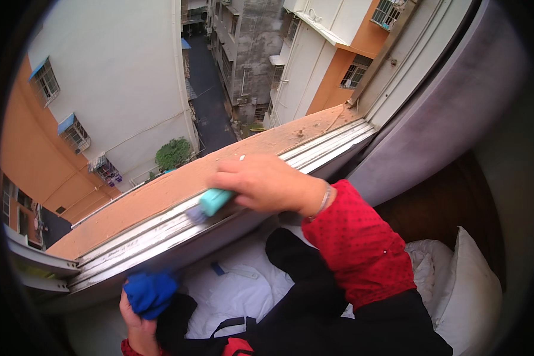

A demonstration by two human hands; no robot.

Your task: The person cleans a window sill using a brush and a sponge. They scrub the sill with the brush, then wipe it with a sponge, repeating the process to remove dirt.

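Note:
My right hand (267, 182) grips the turquoise handle of a small brush (214, 202). Its greyish bristles, blurred, rest on or just over the white metal window track (160, 236). Dark grime marks the grooves of the track. In my left hand (135, 318), lower and to the left, is a bunched blue cloth (150, 291), held just inside the window below the track. Part of the left fingers is hidden behind the cloth.
Beyond the track lies an orange outer ledge (129, 207) above a deep drop to an alley (207, 98). A sliding sash (40, 267) stands at the left. Grey curtain (436, 102) hangs at the right. White bedding (236, 293) and a pillow (467, 289) lie around my legs.

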